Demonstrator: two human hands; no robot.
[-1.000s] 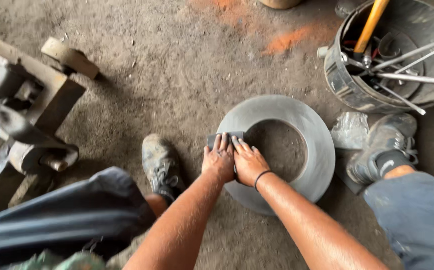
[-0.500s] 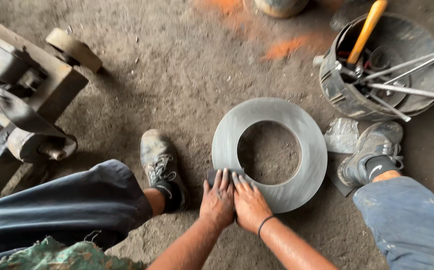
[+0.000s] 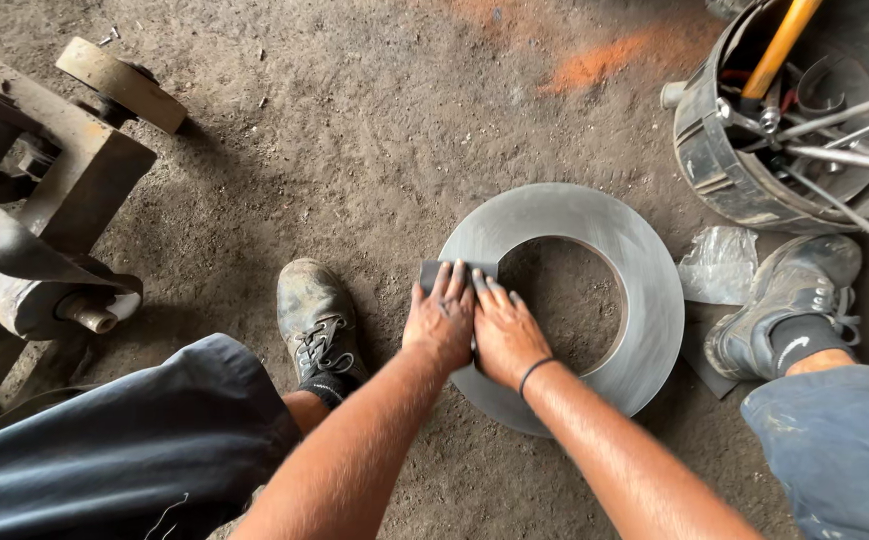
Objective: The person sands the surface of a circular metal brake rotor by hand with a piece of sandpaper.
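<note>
A flat grey metal ring lies on the dirt floor between my feet. Both hands press side by side on its near-left band. My left hand and my right hand lie flat, fingers together, on a small dark abrasive sheet that shows just beyond the fingertips. A dark band circles my right wrist. The ring's hole shows bare floor.
A dirty shoe stands left of the ring, another shoe to its right beside a crumpled plastic bag. A dark bucket with metal rods and a yellow handle is at upper right. A metal machine frame stands at the left.
The hands with the sheet slid toward me along the ring's near edge, then pushed forward again onto its left band. The camera view shifted with the head.
</note>
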